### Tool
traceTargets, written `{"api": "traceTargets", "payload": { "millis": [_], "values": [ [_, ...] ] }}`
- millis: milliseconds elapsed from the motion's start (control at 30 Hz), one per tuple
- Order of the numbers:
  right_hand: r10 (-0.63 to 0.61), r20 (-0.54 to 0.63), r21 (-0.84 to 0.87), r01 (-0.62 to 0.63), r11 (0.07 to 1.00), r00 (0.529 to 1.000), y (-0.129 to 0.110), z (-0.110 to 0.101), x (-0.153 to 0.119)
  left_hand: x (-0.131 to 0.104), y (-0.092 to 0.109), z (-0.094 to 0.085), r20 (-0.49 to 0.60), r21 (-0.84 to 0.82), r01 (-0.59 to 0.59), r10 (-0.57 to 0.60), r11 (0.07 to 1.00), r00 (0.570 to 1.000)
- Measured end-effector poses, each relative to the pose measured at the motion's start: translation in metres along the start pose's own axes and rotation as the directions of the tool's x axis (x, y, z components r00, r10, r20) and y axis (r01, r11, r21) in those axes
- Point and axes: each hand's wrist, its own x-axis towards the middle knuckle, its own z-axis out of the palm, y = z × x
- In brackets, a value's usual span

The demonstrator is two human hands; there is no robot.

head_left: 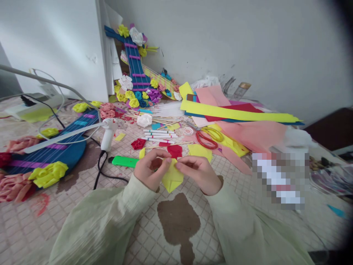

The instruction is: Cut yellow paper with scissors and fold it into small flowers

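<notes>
Between my two hands is a small piece of yellow crepe paper (172, 178), folded to a point at its lower end. My left hand (151, 167) pinches its upper left edge between thumb and forefinger. On the upper right edge, the fingertips of my right hand (200, 172) are closed. A green utility knife (125, 161) lies beside my left hand, partly covered by it. Just beyond my fingers are a red paper piece (174, 150) and a flat yellow paper piece (200, 151).
Scissors with red handles (206, 140), white markers (160, 135) and a white glue gun (108, 138) with a black cord lie around. Blue flower-trimmed paper guitars stand at the back (136, 66) and lie left (66, 147). Stacked coloured paper (239, 113) fills the back right.
</notes>
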Motion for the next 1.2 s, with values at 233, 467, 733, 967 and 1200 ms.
{"api": "traceTargets", "payload": {
  "millis": [233, 467, 733, 967, 1200],
  "values": [
    [-0.002, -0.013, 0.021, 0.003, 1.000, 1.000, -0.002, -0.001, 0.000, -0.001, -0.002, 0.002, 0.006, -0.123, -0.003, 0.004, 0.992, 1.000],
    [-0.001, -0.027, 0.042, 0.002, 0.999, 1.000, 0.000, -0.001, 0.000, 0.001, -0.006, -0.001, 0.038, -0.079, -0.091, 0.094, 0.993, 0.995],
    [-0.009, -0.021, 0.072, 0.010, 0.997, 1.000, 0.001, -0.002, 0.001, -0.002, 0.004, -0.006, 0.171, -0.021, -0.211, 0.212, 0.977, 0.962],
    [-0.023, -0.043, 0.086, 0.027, 0.996, 0.999, 0.002, -0.003, 0.002, -0.003, 0.004, 0.002, 0.030, -0.163, -0.039, 0.045, 0.986, 0.999],
    [-0.032, -0.057, 0.070, 0.036, 0.997, 0.998, 0.004, -0.003, 0.002, -0.002, 0.006, 0.002, 0.023, -0.180, -0.013, 0.017, 0.984, 1.000]
  ]
}}
